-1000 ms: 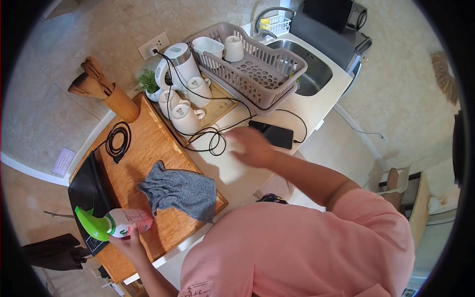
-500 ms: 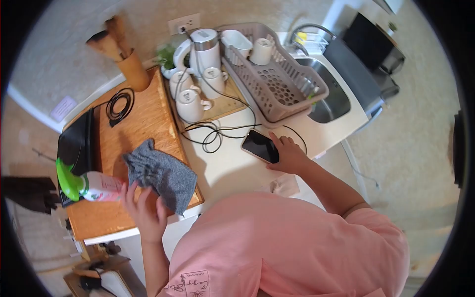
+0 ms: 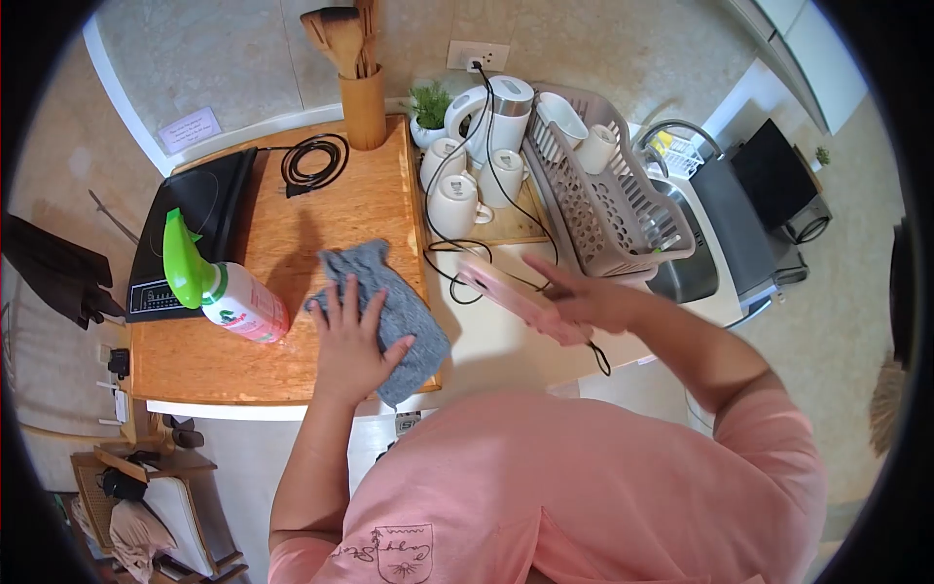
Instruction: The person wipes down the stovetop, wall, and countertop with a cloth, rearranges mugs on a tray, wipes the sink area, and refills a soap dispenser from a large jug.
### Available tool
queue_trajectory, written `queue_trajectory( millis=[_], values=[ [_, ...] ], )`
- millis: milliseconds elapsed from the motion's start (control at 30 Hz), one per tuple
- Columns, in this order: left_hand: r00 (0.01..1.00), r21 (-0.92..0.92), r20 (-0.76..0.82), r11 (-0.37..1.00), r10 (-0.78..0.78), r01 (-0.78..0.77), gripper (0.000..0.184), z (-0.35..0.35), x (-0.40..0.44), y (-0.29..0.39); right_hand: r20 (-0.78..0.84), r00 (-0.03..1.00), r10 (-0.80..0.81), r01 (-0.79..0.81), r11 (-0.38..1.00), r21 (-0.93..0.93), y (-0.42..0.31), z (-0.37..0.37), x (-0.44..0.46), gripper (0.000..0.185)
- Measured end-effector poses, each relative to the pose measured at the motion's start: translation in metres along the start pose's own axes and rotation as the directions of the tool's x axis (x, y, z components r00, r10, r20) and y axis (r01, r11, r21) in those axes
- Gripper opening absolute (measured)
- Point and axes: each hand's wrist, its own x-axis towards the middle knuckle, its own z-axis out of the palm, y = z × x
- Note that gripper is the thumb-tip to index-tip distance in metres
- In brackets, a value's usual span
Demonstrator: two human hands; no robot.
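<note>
My left hand (image 3: 350, 346) lies flat on a crumpled grey cloth (image 3: 413, 331), fingers spread. Under the cloth is a wooden board (image 3: 292, 219). A spray bottle (image 3: 248, 302) with a green trigger head and pink liquid stands on the board, left of that hand and apart from it. My right hand (image 3: 593, 300) grips a smartphone (image 3: 511, 297) in a pink case with a dark strap. The phone is tilted up on edge over the white counter, its pink side showing and its screen out of sight.
A black induction cooker (image 3: 180, 234) and its coiled cord (image 3: 316, 165) lie on the board. White mugs (image 3: 454, 204), an electric kettle (image 3: 501, 117) and loose black cable (image 3: 457, 258) are behind the phone. To the right are a dish rack (image 3: 623, 219) and a sink (image 3: 696, 268).
My right hand has picked the phone up off the counter and tilted it. My left hand has moved from beside the spray bottle onto the cloth. The camera view has shifted.
</note>
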Motion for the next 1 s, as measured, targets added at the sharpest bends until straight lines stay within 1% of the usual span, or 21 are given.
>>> queue_trajectory(
  millis=[33,100,133,167,233,267,367,400,433,467,500,533,567,600,667,700,800,867,900,933,1000],
  values=[
    [0.997,-0.04,0.019,0.997,0.072,-0.071,0.072,-0.002,0.0,-0.002,0.032,0.999,-0.037,0.038,0.998,-0.045,-0.035,0.001,0.006,0.099],
    [0.99,-0.09,0.046,0.987,0.135,-0.13,0.071,-0.006,0.0,-0.005,-0.016,0.956,-0.292,0.292,0.952,0.087,-0.097,0.008,0.031,0.1],
    [0.978,-0.141,0.078,0.973,0.196,-0.183,0.07,-0.008,0.0,-0.007,-0.016,0.954,-0.298,0.298,0.951,0.078,-0.13,0.014,0.05,0.1],
    [0.98,-0.153,0.058,0.972,0.19,-0.179,0.068,-0.009,0.0,-0.007,-0.04,0.883,-0.468,0.468,0.871,0.149,-0.165,0.021,0.072,0.104],
    [0.983,-0.17,0.046,0.971,0.18,-0.17,0.068,-0.008,0.0,-0.009,-0.12,0.656,-0.745,0.743,0.61,0.276,-0.23,0.039,0.111,0.114],
    [0.983,-0.187,0.045,0.969,0.176,-0.164,0.068,-0.008,0.001,-0.011,-0.165,0.647,-0.744,0.761,0.619,0.193,-0.257,0.052,0.121,0.119],
    [0.983,-0.206,0.063,0.966,0.174,-0.158,0.067,-0.007,0.002,-0.014,-0.313,0.593,-0.742,0.774,0.633,-0.034,-0.302,0.079,0.202,0.13],
    [0.981,-0.228,0.077,0.961,0.177,-0.155,0.067,-0.007,0.002,-0.015,-0.375,0.587,-0.717,0.733,0.668,-0.129,-0.305,0.087,0.242,0.13],
    [0.982,-0.263,0.044,0.95,0.185,-0.168,0.057,-0.009,0.001,-0.016,-0.406,0.648,-0.645,0.676,0.732,-0.085,-0.305,0.101,0.264,0.13],
    [0.982,-0.261,0.042,0.95,0.186,-0.169,0.057,-0.01,0.001,-0.018,-0.46,0.679,-0.572,0.528,0.816,-0.235,-0.301,0.112,0.281,0.129],
    [0.98,-0.299,0.037,0.938,0.196,-0.176,0.051,-0.01,0.001,-0.02,-0.425,0.742,-0.519,0.514,0.847,-0.137,-0.288,0.121,0.304,0.13],
    [0.978,-0.337,0.032,0.923,0.206,-0.184,0.045,-0.01,0.001,-0.022,-0.437,0.741,-0.511,0.468,0.858,-0.209,-0.274,0.129,0.324,0.131],
    [0.982,-0.433,0.007,0.886,0.187,-0.166,0.035,-0.012,0.001,-0.024,-0.414,0.806,-0.424,0.364,0.906,-0.218,-0.267,0.138,0.319,0.129],
    [0.983,-0.436,0.004,0.885,0.186,-0.166,0.035,-0.013,0.002,-0.028,-0.45,0.796,-0.405,0.296,0.909,-0.295,-0.255,0.144,0.339,0.127],
    [0.961,-0.492,-0.121,0.826,0.247,-0.274,0.042,-0.015,0.001,-0.034,-0.46,0.815,-0.352,0.192,0.914,-0.359,-0.237,0.15,0.361,0.124],
    [0.962,-0.502,-0.113,0.821,0.248,-0.271,0.042,-0.019,0.0,-0.035,-0.462,0.82,-0.339,0.18,0.918,-0.354,-0.235,0.156,0.362,0.124],
    [0.955,-0.607,-0.16,0.739,0.248,-0.293,0.044,-0.026,0.002,-0.037,-0.564,0.77,-0.3,-0.018,0.872,-0.489,-0.241,0.169,0.342,0.115],
    [0.956,-0.604,-0.193,0.741,0.222,-0.294,0.043,-0.025,0.003,-0.038,-0.54,0.794,-0.279,-0.045,0.859,-0.51,-0.241,0.168,0.343,0.111],
    [0.946,-0.599,-0.236,0.734,0.221,-0.321,0.035,-0.025,0.004,-0.038,-0.496,0.822,-0.279,0.004,0.874,-0.486,-0.241,0.162,0.337,0.104],
    [0.942,-0.604,-0.227,0.723,0.247,-0.335,0.035,-0.023,0.004,-0.04,-0.518,0.813,-0.264,-0.009,0.885,-0.465,-0.236,0.152,0.33,0.104],
    [0.978,-0.765,-0.174,0.609,0.117,-0.209,0.029,-0.015,0.004,-0.043,-0.215,0.856,-0.471,0.337,0.822,-0.459,-0.224,0.118,0.309,0.097]
  ],
)
